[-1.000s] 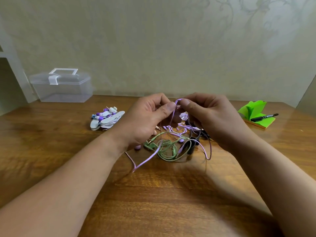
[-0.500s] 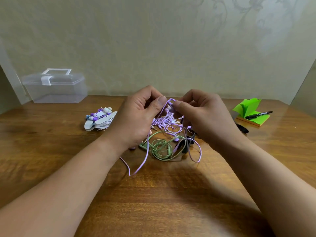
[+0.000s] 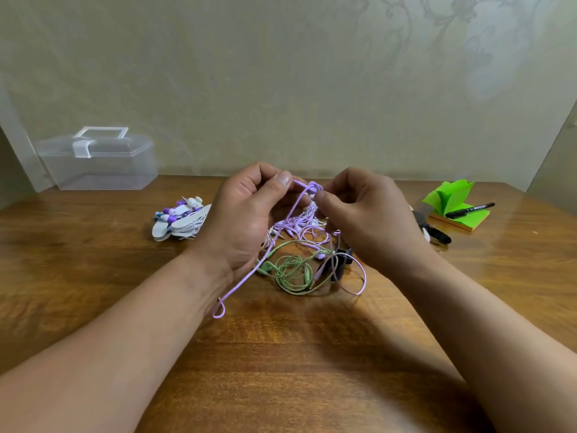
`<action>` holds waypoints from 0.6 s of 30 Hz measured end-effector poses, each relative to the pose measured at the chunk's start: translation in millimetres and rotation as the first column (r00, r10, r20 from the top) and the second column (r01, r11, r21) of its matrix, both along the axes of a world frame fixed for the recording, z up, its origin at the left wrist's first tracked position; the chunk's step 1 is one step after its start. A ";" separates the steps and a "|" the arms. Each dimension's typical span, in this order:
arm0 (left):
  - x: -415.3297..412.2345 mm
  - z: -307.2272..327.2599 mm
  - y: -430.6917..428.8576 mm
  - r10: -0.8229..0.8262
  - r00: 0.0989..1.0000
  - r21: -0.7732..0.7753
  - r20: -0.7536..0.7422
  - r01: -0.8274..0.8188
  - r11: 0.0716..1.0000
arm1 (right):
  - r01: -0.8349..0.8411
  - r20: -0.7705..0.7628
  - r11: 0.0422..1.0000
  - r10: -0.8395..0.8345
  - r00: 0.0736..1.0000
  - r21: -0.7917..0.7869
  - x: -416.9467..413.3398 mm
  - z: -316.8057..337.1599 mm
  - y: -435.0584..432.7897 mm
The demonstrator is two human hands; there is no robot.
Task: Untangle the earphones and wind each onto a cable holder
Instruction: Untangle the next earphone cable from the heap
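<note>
Purple earphone cable (image 3: 312, 186) is up off the table (image 3: 281, 354), pinched between both hands above the tangle. Left hand (image 3: 246, 220) clamps it thumb to forefinger; right hand (image 3: 368, 214) nips the same bunch w/ curled fingers, tips nearly touching the left's. One purple strand hangs down past the left wrist and ends in a small loop on the wood. Below the hands lies the rest of the tangle: more purple loops, green earphones (image 3: 290, 270), black earphones (image 3: 334, 267), all intertwined. Left of that, apart, is a pile of white cable holders (image 3: 184, 218), some w/ purple bits. Far left by the wall is a clear plastic box (image 3: 100, 164). On the right sits a green sticky-note pad (image 3: 452, 198) – a black marker (image 3: 470, 210) lies across it.
</note>
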State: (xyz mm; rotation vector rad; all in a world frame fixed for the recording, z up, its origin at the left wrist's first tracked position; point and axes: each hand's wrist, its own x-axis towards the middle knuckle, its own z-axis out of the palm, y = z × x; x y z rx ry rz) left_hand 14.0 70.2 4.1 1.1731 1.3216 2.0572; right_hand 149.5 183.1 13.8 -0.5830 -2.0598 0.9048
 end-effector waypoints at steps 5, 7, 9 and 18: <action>1.2 6.3 -2.5 -0.097 0.962 0.015 0.254 0.096 0.995 | -0.305 -0.172 0.933 0.274 0.946 -0.192 -1.6 -0.9 -2.3; 1.6 8.2 -3.0 -0.118 0.939 0.034 0.324 0.113 0.993 | -0.390 -0.189 0.899 0.356 0.915 -0.198 -0.4 -0.8 -3.8; 1.4 9.2 -2.4 -0.087 0.943 0.048 0.321 0.076 0.996 | -0.391 -0.134 0.912 0.375 0.917 -0.124 0.8 -1.6 -5.4; -7.7 8.3 -6.5 0.036 0.999 -0.154 0.002 -0.035 0.987 | -0.246 -0.096 0.969 0.245 0.965 0.007 3.7 -0.5 -2.6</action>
